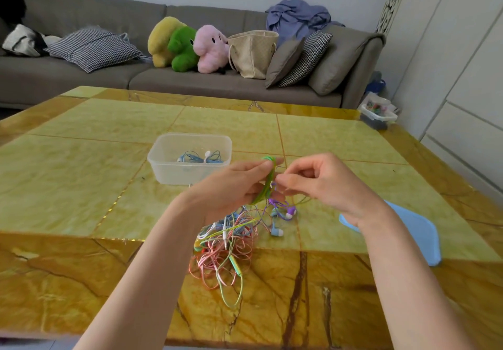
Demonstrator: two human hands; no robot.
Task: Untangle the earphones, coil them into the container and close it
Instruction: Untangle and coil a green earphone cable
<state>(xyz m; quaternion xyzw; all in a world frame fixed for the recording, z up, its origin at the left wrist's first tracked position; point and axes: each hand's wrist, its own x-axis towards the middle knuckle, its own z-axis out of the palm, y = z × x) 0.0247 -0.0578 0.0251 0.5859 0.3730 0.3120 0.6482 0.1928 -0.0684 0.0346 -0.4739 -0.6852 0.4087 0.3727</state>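
My left hand (234, 186) holds a coil of green earphone cable (268, 179) wound over its fingers, raised above the table. My right hand (318, 180) pinches the green cable right beside that coil. Below both hands a tangle of pink, green, blue and purple earphones (228, 246) lies on the table, with loose earbuds at its right side. A clear plastic container (190, 157) stands open behind the hands, and a coiled blue earphone (201, 156) lies inside it. The blue lid (416, 229) lies flat on the table under my right forearm.
The yellow marble table (81, 175) stretches wide on all sides. Behind it stands a grey sofa (68, 77) with cushions, plush toys (187, 46) and a beige bag (253, 52). A small box (377, 114) sits on the floor at the right.
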